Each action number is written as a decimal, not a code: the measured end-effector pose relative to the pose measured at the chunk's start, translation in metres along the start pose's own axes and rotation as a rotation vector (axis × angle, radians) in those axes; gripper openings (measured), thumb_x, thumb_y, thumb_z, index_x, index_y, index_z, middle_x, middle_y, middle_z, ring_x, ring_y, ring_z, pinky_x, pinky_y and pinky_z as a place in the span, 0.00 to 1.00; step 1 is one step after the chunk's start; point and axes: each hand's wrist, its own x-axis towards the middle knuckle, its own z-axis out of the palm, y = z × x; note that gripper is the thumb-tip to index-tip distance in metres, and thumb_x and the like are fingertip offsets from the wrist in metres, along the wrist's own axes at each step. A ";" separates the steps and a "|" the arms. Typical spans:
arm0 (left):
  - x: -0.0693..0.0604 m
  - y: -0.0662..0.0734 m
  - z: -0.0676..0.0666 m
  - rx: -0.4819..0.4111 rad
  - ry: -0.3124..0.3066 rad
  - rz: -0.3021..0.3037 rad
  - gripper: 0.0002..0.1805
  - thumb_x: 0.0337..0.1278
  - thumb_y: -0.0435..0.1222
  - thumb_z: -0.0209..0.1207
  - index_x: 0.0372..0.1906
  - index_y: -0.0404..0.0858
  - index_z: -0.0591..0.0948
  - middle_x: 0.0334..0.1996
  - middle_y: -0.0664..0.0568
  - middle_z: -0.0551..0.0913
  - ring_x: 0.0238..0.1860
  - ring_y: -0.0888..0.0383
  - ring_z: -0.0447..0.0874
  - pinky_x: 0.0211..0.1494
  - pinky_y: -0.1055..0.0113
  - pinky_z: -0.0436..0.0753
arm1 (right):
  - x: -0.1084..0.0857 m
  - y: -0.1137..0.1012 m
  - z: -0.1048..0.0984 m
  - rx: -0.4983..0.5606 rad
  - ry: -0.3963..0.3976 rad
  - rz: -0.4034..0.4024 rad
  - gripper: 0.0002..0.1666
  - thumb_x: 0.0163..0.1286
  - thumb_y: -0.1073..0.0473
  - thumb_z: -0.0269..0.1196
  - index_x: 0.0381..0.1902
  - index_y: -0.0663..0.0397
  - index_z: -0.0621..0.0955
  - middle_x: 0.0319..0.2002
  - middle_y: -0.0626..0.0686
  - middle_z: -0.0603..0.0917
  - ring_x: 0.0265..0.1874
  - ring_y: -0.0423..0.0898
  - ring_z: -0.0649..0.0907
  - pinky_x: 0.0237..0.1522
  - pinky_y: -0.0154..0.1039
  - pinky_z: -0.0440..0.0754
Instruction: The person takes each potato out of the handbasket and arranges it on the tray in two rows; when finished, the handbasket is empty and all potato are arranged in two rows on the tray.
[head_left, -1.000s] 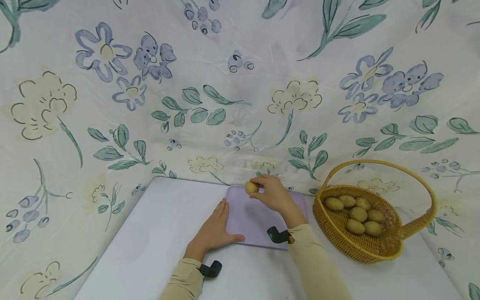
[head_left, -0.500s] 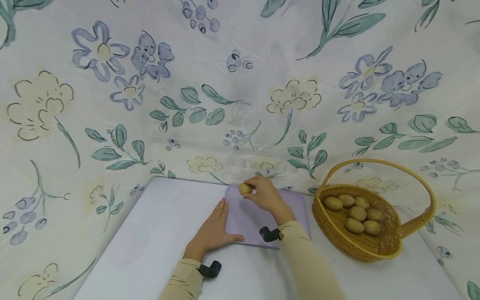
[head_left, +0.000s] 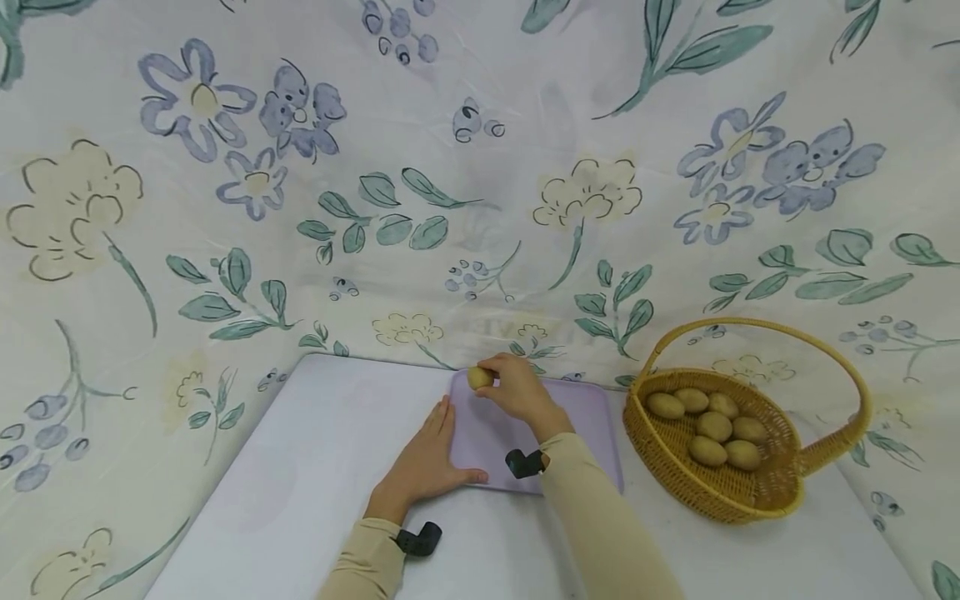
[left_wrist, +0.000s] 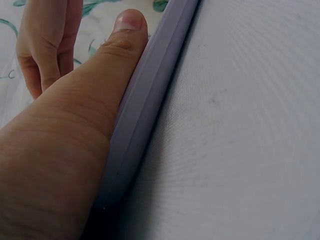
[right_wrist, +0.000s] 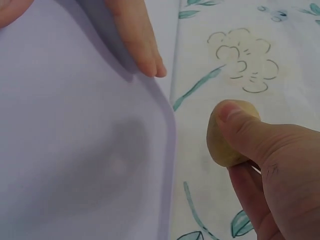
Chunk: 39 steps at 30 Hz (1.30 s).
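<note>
My right hand (head_left: 521, 392) pinches a potato (head_left: 479, 378) between thumb and fingers, above the far left corner of a lilac tray (head_left: 480, 433). In the right wrist view, the thumb presses on one side of the potato (right_wrist: 222, 142), with the fingers partly hidden beneath it; a soft shadow falls on the tray. My left hand (head_left: 422, 462) rests along the tray's left edge with its fingers straight. Its thumb reaches along the near edge, and in the left wrist view that thumb (left_wrist: 120, 50) lies against the tray's rim (left_wrist: 145, 85). No potato lies on the visible part of the tray.
A wicker basket (head_left: 678, 479) with a tall handle (head_left: 750, 322) stands to the right of the tray. Several potatoes (head_left: 714, 426) lie in it. Behind the white table (head_left: 300, 467) hangs a floral cloth (head_left: 480, 208).
My right hand has moved left over the tray, carrying the potato toward the far left corner. The left hand has stayed at the tray's edge.
</note>
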 end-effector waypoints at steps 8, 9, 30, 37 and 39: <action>0.000 -0.001 -0.001 -0.001 -0.003 0.006 0.76 0.39 0.79 0.61 0.81 0.30 0.47 0.84 0.41 0.41 0.84 0.47 0.41 0.85 0.52 0.55 | 0.010 0.000 0.005 0.000 0.002 0.015 0.29 0.62 0.57 0.75 0.61 0.59 0.83 0.54 0.56 0.86 0.50 0.50 0.84 0.55 0.45 0.85; -0.001 -0.001 -0.002 0.002 -0.005 0.001 0.76 0.39 0.79 0.61 0.81 0.30 0.47 0.84 0.41 0.41 0.85 0.47 0.41 0.85 0.52 0.55 | 0.010 0.000 0.006 0.001 -0.001 0.013 0.29 0.62 0.57 0.75 0.61 0.59 0.83 0.53 0.55 0.86 0.50 0.50 0.84 0.55 0.45 0.85; -0.001 -0.004 0.000 0.005 0.017 0.021 0.77 0.37 0.81 0.59 0.81 0.29 0.48 0.84 0.41 0.42 0.84 0.45 0.43 0.85 0.52 0.56 | 0.014 0.010 0.031 0.043 0.016 0.056 0.29 0.60 0.59 0.76 0.59 0.61 0.84 0.50 0.56 0.87 0.48 0.49 0.84 0.55 0.45 0.85; -0.001 -0.003 -0.001 0.000 0.014 0.016 0.77 0.37 0.80 0.60 0.81 0.30 0.48 0.84 0.40 0.42 0.84 0.46 0.42 0.84 0.52 0.57 | 0.013 0.007 0.032 0.041 0.009 0.072 0.29 0.61 0.59 0.75 0.60 0.61 0.83 0.52 0.58 0.87 0.50 0.51 0.84 0.58 0.46 0.84; -0.001 -0.003 -0.001 -0.001 0.011 0.015 0.77 0.37 0.80 0.60 0.81 0.30 0.48 0.84 0.40 0.42 0.84 0.46 0.42 0.84 0.52 0.57 | 0.012 0.008 0.033 0.038 0.004 0.079 0.29 0.62 0.58 0.75 0.60 0.61 0.83 0.53 0.58 0.86 0.51 0.51 0.84 0.58 0.46 0.84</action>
